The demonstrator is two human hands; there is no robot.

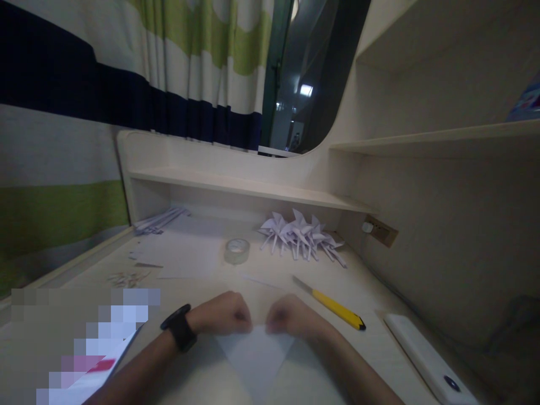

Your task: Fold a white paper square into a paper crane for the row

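Note:
A white sheet of paper [256,357], its lower part tapering toward me, lies on the desk in front of me. My left hand [223,313], with a black watch on its wrist, is closed at the upper left of the sheet. Closed at the upper right is my right hand [291,316], a small gap from the left one. Both seem to pinch the paper's upper edge; the fingertips are partly hidden. To the right lies a yellow utility knife [337,308] with its blade out. Beyond my hands stands a roll of clear tape [237,251].
Several white paper pinwheels [297,233] are heaped at the back right. Paper sheets [185,247] and thin paper strips [162,220] lie at the back left, near small scattered bits [127,279]. A white rectangular device [426,354] rests at the right. A low shelf [244,187] spans the back.

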